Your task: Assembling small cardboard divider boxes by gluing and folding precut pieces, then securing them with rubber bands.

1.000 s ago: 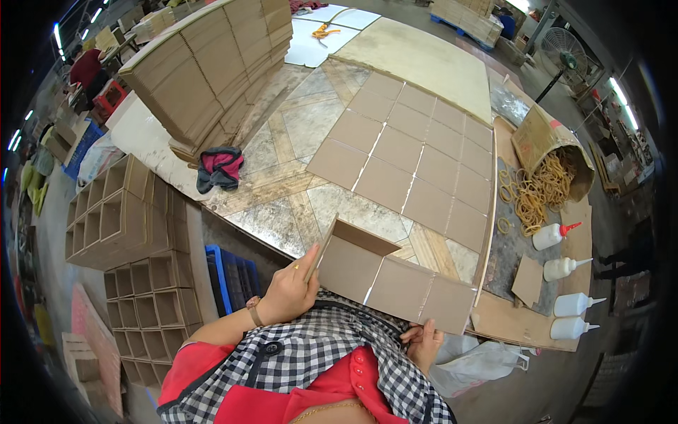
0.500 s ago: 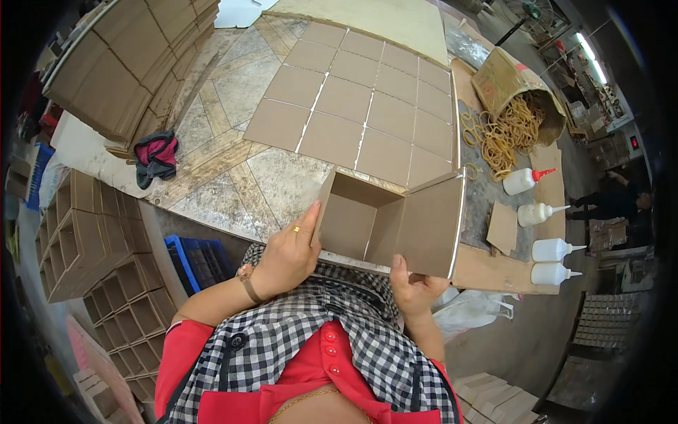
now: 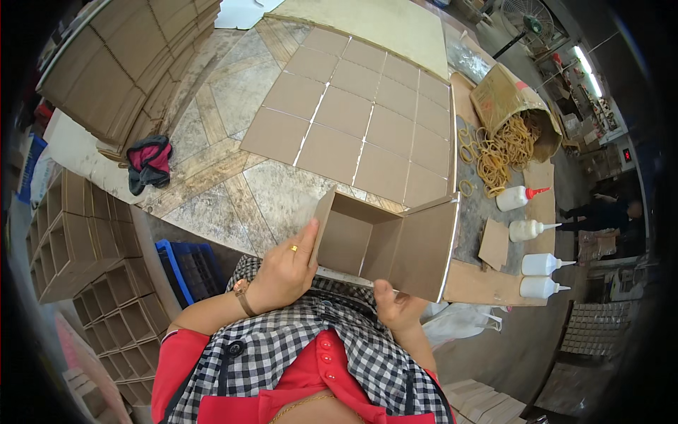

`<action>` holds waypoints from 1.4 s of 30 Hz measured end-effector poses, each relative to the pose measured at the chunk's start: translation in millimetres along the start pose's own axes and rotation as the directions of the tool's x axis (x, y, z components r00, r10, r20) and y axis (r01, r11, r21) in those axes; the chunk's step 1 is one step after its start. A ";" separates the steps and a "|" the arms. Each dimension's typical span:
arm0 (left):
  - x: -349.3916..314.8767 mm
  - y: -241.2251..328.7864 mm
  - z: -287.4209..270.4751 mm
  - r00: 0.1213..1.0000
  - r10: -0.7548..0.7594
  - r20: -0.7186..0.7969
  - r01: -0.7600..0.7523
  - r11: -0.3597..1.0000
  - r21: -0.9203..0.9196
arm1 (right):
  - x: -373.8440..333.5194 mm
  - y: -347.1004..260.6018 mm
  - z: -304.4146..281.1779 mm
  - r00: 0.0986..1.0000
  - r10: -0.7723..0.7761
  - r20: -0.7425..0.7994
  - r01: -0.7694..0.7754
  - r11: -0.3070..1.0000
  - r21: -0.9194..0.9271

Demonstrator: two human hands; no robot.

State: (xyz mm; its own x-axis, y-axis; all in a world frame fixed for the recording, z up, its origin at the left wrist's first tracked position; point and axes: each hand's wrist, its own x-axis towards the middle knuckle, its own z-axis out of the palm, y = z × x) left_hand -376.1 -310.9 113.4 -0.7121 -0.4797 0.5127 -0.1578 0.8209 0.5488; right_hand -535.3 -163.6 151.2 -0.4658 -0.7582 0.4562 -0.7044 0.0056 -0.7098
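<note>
A brown cardboard box (image 3: 349,237) with an open top and a flap (image 3: 427,247) spread out to the right is held at the table's near edge. My left hand (image 3: 286,267) grips its left wall, thumb side toward me and fingers along the outside. At the lower right corner my right hand (image 3: 399,305) holds the box near the base of the flap, thumb upright and fingers curled partly out of sight beneath. Just beyond the box lies a sheet of brown board panels (image 3: 346,106) in a grid, with white lines between them.
Glue bottles (image 3: 540,264) line the table's right side, near a tipped carton (image 3: 505,92) spilling rubber bands (image 3: 505,159). Stacked boards (image 3: 116,63) and a dark pink cloth (image 3: 150,162) sit at left. Divided boxes (image 3: 81,226) and a blue crate (image 3: 185,268) stand below.
The view has shifted slightly. My right hand has slid a little left and toward me along the box's lower edge; the left hand keeps its hold.
</note>
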 end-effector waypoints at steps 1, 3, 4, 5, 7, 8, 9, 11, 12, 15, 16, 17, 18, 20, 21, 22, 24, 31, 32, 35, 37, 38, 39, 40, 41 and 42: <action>0.1 -0.3 -1.8 1.000 -0.002 0.006 0.002 1.000 0.004 | -1.4 4.5 -1.4 0.998 -0.044 0.048 0.047 0.996 -0.072; -1.1 1.4 -1.2 1.000 0.004 0.009 -0.004 1.000 -0.023 | -1.2 6.6 -2.4 0.994 -0.082 0.075 0.092 0.984 -0.152; -2.2 1.2 -2.8 1.000 -0.002 0.013 0.002 1.000 -0.019 | -1.1 4.5 -0.4 0.996 -0.074 0.059 0.082 0.985 -0.151; -2.1 0.1 -3.7 1.000 0.011 0.004 -0.011 1.000 -0.021 | 0.9 3.8 2.1 0.997 -0.067 0.043 0.073 0.986 -0.150; -2.9 -3.0 -1.9 1.000 0.024 -0.008 -0.024 0.999 -0.024 | 14.6 -1.8 11.4 0.981 -0.187 0.059 0.196 0.947 -0.255; -3.2 -5.6 -3.1 1.000 0.023 0.003 -0.023 0.999 -0.024 | 27.3 -17.1 14.1 0.969 -0.228 0.098 0.247 0.925 -0.289; -2.4 -4.9 -4.6 1.000 0.006 0.028 -0.004 0.997 -0.077 | 33.6 -25.7 12.6 0.956 -0.260 0.134 0.291 0.892 -0.346; -1.4 -3.9 -9.1 0.996 -0.023 0.083 0.037 0.983 -0.182 | 31.4 -20.5 18.7 0.946 -0.281 0.163 0.325 0.826 -0.460; -3.2 -6.2 -12.7 0.992 -0.051 0.113 0.081 0.956 -0.283 | 30.4 -19.9 21.6 0.945 -0.289 0.153 0.326 0.820 -0.470; -5.2 -8.2 -19.4 0.998 -0.059 0.020 0.062 0.882 -0.467 | 29.7 -21.7 23.3 0.946 -0.284 0.153 0.322 0.815 -0.482; -4.5 -10.4 -19.1 0.999 -0.008 0.033 0.022 0.904 -0.427 | 30.0 -21.8 22.3 0.949 -0.276 0.155 0.316 0.814 -0.486; -3.4 -13.7 -18.5 0.998 0.042 0.049 -0.020 0.922 -0.388 | 31.0 -20.5 21.8 0.943 -0.293 0.158 0.333 0.806 -0.489; -3.0 -15.4 -17.8 0.993 0.091 0.072 -0.060 0.934 -0.351 | 30.3 -18.6 20.6 0.939 -0.305 0.161 0.344 0.799 -0.493; 0.4 -18.6 -19.4 0.987 0.141 0.081 -0.118 0.963 -0.242 | 33.2 -18.0 17.5 0.931 -0.311 0.193 0.366 0.792 -0.489; 1.1 -18.8 -19.4 0.982 0.165 0.092 -0.145 0.970 -0.194 | 37.5 -21.9 14.1 0.928 -0.299 0.224 0.372 0.792 -0.484; 1.1 -17.1 -18.3 0.988 0.130 0.082 -0.112 0.975 -0.193 | 40.0 -25.0 9.4 0.924 -0.284 0.257 0.377 0.793 -0.478; 1.3 -20.9 -19.2 0.981 0.152 0.122 -0.137 0.983 -0.123 | 47.9 -25.5 -0.7 0.918 -0.263 0.297 0.380 0.800 -0.464; 0.9 -20.3 -17.8 0.986 0.145 0.079 -0.135 0.983 -0.122 | 83.7 -42.5 4.5 0.891 -0.202 0.406 0.411 0.739 -0.535; 0.0 -19.7 -18.2 0.988 0.135 0.071 -0.125 0.984 -0.130 | 89.2 -44.2 8.3 0.870 -0.208 0.447 0.437 0.744 -0.505; -2.4 -21.5 -18.7 0.988 0.146 0.051 -0.139 0.983 -0.119 | 92.2 -34.6 17.2 0.819 -0.151 0.553 0.379 0.866 -0.326; -3.1 -21.6 -17.5 0.988 0.146 0.051 -0.139 0.982 -0.126 | 92.7 -34.0 17.0 0.815 -0.142 0.562 0.368 0.876 -0.312; -3.5 -21.8 -17.4 0.987 0.148 0.055 -0.140 0.981 -0.131 | 92.3 -34.0 17.2 0.814 -0.134 0.565 0.358 0.882 -0.307; -0.9 -22.1 -15.5 0.987 0.143 0.067 -0.134 0.983 -0.125 | 93.7 -34.3 14.7 0.807 -0.124 0.578 0.356 0.882 -0.308; -0.6 -22.8 -15.7 0.987 0.141 0.082 -0.130 0.984 -0.121 | 95.2 -35.8 13.6 0.801 -0.110 0.589 0.351 0.883 -0.311; -1.2 -23.7 -16.9 0.985 0.140 0.100 -0.128 0.985 -0.119 | 96.6 -37.0 13.4 0.796 -0.093 0.598 0.341 0.885 -0.316; 1.5 -23.6 -16.5 0.984 0.123 0.127 -0.110 0.988 -0.104 | 98.1 -37.0 10.0 0.800 -0.122 0.588 0.331 0.906 -0.262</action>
State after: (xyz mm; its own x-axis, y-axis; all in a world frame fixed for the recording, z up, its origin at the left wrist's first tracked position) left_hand -362.1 -336.1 112.1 -0.8074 -0.3313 0.4881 -0.0065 0.8323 0.5543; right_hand -549.5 -244.6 216.9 0.0281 -0.9903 0.1363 -0.9332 -0.0749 -0.3516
